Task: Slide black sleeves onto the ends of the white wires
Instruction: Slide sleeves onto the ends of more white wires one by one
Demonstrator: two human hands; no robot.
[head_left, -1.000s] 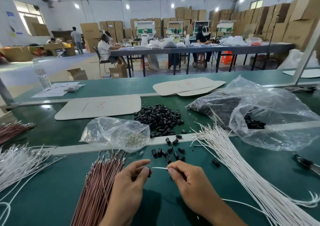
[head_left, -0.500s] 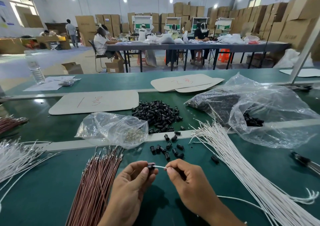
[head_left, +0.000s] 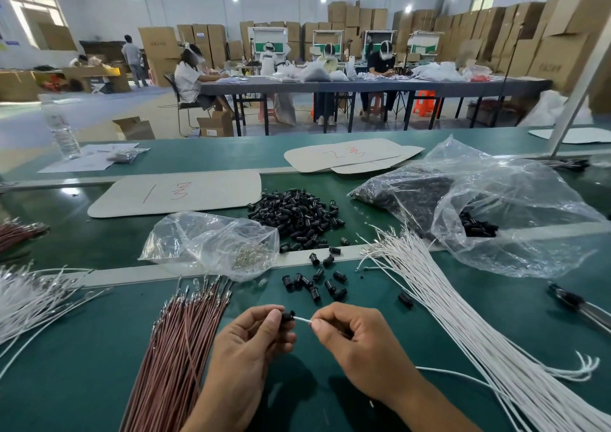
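Observation:
My left hand (head_left: pixel 253 342) pinches a small black sleeve (head_left: pixel 287 317) between thumb and fingertips. My right hand (head_left: pixel 357 342) pinches a white wire (head_left: pixel 302 320) just behind its tip, and that tip sits in the sleeve's mouth. The wire trails off under my right wrist toward the right. A fan of loose white wires (head_left: pixel 463 309) lies to the right of my hands. Several loose black sleeves (head_left: pixel 314 284) lie just beyond my fingers, with a larger pile of sleeves (head_left: pixel 294 213) farther back.
A bundle of brown wires (head_left: pixel 175 349) lies left of my hands. More white wires (head_left: pixel 29 299) are at the far left. A clear bag of metal terminals (head_left: pixel 215 243), a large clear bag of sleeves (head_left: pixel 496 207), cardboard sheets (head_left: pixel 175 193) and a tool (head_left: pixel 578 302) lie on the green bench.
The wire tip and the sleeve were apart a second ago; my hands have closed together and the wire's end has gone into the sleeve. The bare stretch of wire between my fingers is shorter.

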